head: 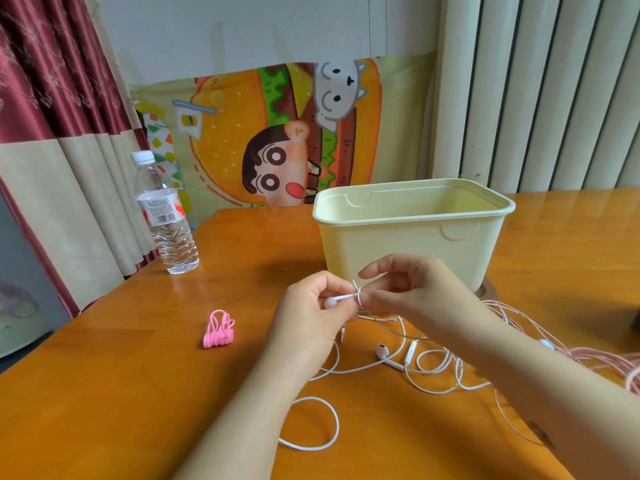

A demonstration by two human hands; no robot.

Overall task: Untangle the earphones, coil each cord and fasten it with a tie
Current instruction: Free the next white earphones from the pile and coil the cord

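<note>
Pinching small white plastic earbud [333,301] in curled left hand [310,308], aiming its stem rightward; pinching loop of thin white earphone cord [411,353] around that stem with right hand [412,289]. Trailing slack below-right over orange wooden table [121,393]. Lying nearer left hand: pink rubber ties [219,330]

Orange wooden table [138,393]; bottle [166,216], yellow tub [408,237], pink ties [219,330], white earphone cords [398,355] lie on it

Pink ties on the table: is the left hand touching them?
Apart. The head view shows bare table between the pink ties and the left hand, which pinches a white earbud.
</note>
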